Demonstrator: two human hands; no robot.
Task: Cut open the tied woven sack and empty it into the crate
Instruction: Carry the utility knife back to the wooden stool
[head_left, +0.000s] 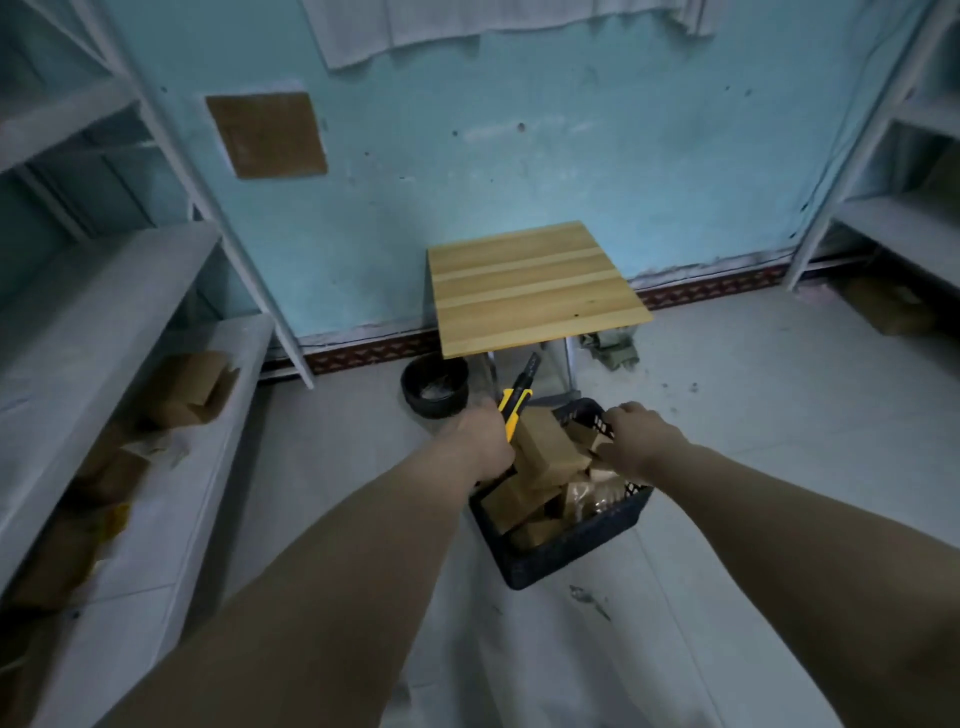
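Observation:
A dark plastic crate (571, 551) stands on the floor in front of me, filled with several brown cardboard boxes (545, 447). My left hand (485, 441) is at the crate's left rim, closed around a yellow and black utility knife (519, 395) that points up and away. My right hand (636, 434) is at the far right rim with its fingers curled over the edge. A pale sheet (545, 649) lies on the floor below the crate; I cannot tell whether it is the woven sack.
A small wooden slat table (535, 291) stands against the blue wall just beyond the crate, with a black round tub (435, 387) to its left. Grey shelves (104, 364) holding cardboard boxes line the left; more shelves (893, 234) stand at the right.

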